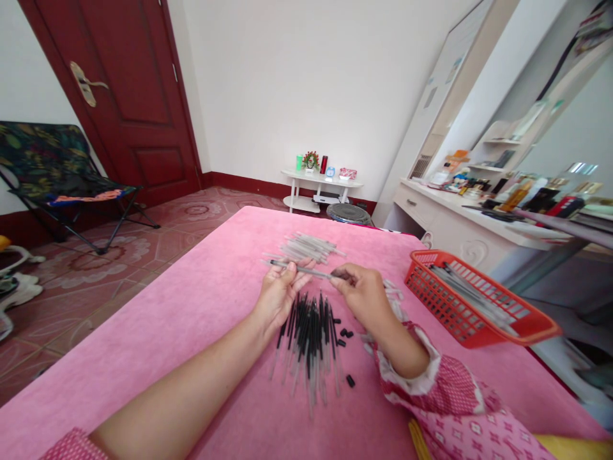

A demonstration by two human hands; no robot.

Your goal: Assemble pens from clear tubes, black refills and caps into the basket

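Observation:
My left hand [279, 292] grips a clear pen barrel [306, 271] that runs across to my right hand [361, 291], whose fingers pinch its right end. Both hands hover above a pile of black ink refills [311, 332] on the pink tabletop [201, 306]. A few small black caps [345, 333] lie beside the refills. Beyond my hands lies a heap of clear pen barrels [309, 247].
A red plastic basket [467, 306] with several pens in it sits at the table's right edge. More clear parts [395, 295] lie behind my right wrist. A folding chair [57, 172], a red door, a small white side table and a cluttered dresser surround the table.

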